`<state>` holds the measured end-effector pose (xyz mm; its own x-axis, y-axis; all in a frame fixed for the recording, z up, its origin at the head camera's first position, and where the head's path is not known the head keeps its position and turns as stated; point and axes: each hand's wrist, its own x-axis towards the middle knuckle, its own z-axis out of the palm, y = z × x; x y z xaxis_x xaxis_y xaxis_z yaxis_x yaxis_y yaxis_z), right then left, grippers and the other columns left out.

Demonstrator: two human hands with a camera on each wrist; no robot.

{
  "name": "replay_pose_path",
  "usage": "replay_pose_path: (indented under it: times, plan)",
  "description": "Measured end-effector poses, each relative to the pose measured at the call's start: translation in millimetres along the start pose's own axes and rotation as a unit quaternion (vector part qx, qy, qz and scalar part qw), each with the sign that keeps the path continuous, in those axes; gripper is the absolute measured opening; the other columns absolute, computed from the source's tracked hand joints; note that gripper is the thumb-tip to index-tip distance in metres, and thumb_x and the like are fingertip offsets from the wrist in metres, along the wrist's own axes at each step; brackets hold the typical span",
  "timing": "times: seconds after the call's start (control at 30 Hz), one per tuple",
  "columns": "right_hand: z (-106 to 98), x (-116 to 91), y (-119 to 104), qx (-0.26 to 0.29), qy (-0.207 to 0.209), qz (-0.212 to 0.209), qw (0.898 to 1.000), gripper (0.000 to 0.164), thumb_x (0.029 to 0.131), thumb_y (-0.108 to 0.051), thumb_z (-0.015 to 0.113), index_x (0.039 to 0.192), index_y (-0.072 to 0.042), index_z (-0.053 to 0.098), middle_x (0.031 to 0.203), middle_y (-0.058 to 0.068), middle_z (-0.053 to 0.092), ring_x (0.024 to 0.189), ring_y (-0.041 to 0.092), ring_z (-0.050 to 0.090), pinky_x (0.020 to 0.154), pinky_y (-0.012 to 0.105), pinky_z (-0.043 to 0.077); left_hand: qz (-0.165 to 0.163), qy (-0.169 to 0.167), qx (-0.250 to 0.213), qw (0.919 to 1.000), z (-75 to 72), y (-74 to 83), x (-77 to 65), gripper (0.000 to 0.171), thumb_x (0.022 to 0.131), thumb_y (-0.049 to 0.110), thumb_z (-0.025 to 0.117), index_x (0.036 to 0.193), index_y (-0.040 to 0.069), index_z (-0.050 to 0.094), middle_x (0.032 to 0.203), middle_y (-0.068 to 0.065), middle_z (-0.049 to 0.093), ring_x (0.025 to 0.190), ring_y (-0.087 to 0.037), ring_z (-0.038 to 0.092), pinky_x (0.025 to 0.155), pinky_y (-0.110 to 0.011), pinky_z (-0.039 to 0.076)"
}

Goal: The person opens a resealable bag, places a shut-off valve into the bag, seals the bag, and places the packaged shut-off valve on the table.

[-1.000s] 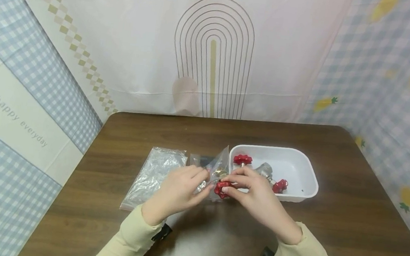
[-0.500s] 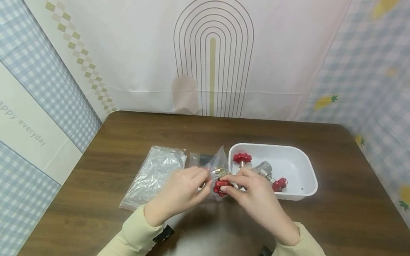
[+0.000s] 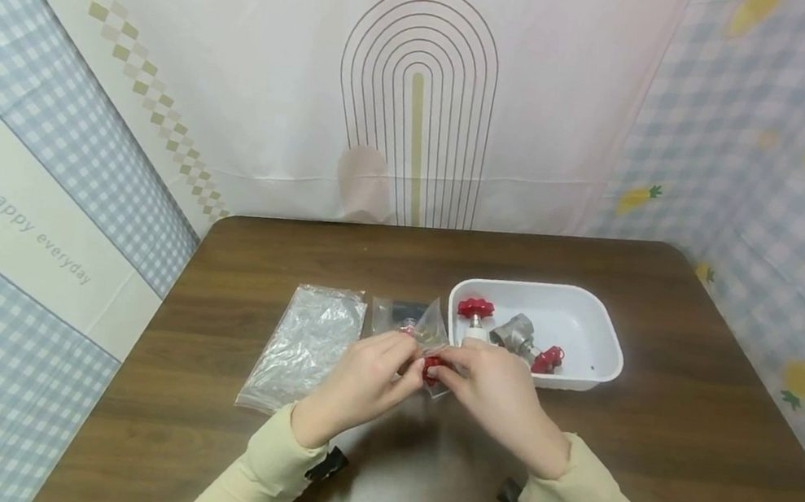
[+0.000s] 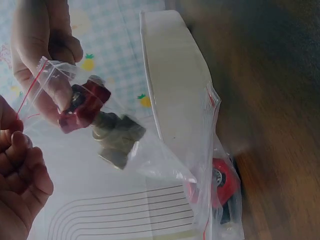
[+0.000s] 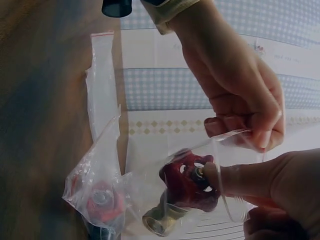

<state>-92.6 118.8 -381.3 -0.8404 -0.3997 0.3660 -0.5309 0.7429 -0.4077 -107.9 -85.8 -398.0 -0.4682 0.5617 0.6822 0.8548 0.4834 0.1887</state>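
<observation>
Red-wheeled valve point(image 5: 179, 186): inside a clear bag point(image 4: 165, 165), held up between my hands; wheel nearest me, brass body point(image 5: 159, 220) slanting down and away toward the bag's closed end.
Right hand point(image 3: 502, 386): nearer one, thumb inside the bag mouth, pinching the wheel.
Left hand point(image 3: 364, 368): pinches the mouth's edge, apart from the valve.
White tray point(image 3: 573, 314): near side just beside my right knuckles.
Flat bags point(image 3: 312, 340): beyond my left hand.
Tabletop point(image 3: 421, 490): stretches toward me between my forearms.
</observation>
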Motion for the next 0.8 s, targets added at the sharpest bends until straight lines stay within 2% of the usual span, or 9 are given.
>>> replay_pose_path:
  times: [0.1, 0.2, 0.33, 0.5, 0.63, 0.8]
  plan:
    - [2, 0, -3, -0.013, -0.008, 0.016, 1.000, 0.026, 0.079, -0.027, 0.088, 0.103, -0.021, 0.081, 0.076, -0.008, 0.054, 0.058, 0.007, 0.041, 0.048, 0.023, 0.035, 0.002, 0.005, -0.011, 0.9999, 0.0, 1.3, 1.4, 0.006, 0.090, 0.009, 0.054, 0.085, 0.011, 0.055, 0.076, 0.004, 0.054, 0.068, -0.009, 0.050, 0.059, -0.021, 0.046]
    - [4, 0, -6, -0.019, -0.012, 0.016, 1.000, 0.023, 0.078, -0.029, 0.088, 0.099, -0.021, 0.081, 0.079, -0.006, 0.044, 0.061, 0.009, 0.041, 0.049, 0.023, 0.035, 0.002, 0.011, -0.019, 0.9997, -0.2, 2.1, 1.7, 0.007, 0.090, 0.009, 0.053, 0.083, 0.011, 0.052, 0.074, 0.004, 0.050, 0.066, -0.010, 0.048, 0.057, -0.020, 0.043]
    - [6, 2, -10, -0.021, -0.023, -0.001, 1.000, 0.018, 0.080, -0.026, 0.087, 0.094, -0.017, 0.080, 0.087, -0.005, 0.050, 0.067, 0.010, 0.047, 0.053, 0.022, 0.040, -0.004, 0.018, -0.030, 0.9994, -1.5, 3.5, 0.8, 0.008, 0.087, 0.008, 0.054, 0.081, 0.010, 0.051, 0.073, 0.003, 0.047, 0.065, -0.009, 0.046, 0.056, -0.019, 0.040]
    - [10, 2, -13, -0.027, -0.035, -0.016, 0.999, 0.016, 0.080, -0.022, 0.086, 0.093, -0.013, 0.079, 0.082, -0.007, 0.053, 0.065, 0.008, 0.047, 0.053, 0.020, 0.040, -0.006, 0.022, -0.038, 0.9990, -2.0, 3.2, -1.3, 0.008, 0.086, 0.007, 0.055, 0.080, 0.011, 0.051, 0.072, 0.004, 0.046, 0.064, -0.009, 0.045, 0.056, -0.018, 0.039]
    - [13, 2, -12, -0.032, -0.023, -0.032, 0.999, 0.015, 0.081, -0.022, 0.085, 0.090, -0.013, 0.078, 0.078, -0.008, 0.052, 0.062, 0.008, 0.047, 0.052, 0.020, 0.039, -0.006, 0.028, -0.045, 0.9986, -2.3, 1.9, -1.1, 0.007, 0.085, 0.006, 0.054, 0.080, 0.010, 0.052, 0.072, 0.003, 0.048, 0.065, -0.008, 0.046, 0.057, -0.017, 0.041]
    - [16, 3, -11, -0.029, 0.017, -0.065, 0.997, 0.011, 0.083, -0.019, 0.084, 0.092, -0.014, 0.080, 0.078, -0.008, 0.060, 0.065, 0.008, 0.052, 0.054, 0.021, 0.044, -0.006, 0.049, -0.045, 0.9977, -5.5, -2.7, 0.3, 0.008, 0.082, 0.003, 0.054, 0.080, 0.011, 0.053, 0.071, 0.002, 0.050, 0.063, -0.008, 0.049, 0.057, -0.016, 0.042]
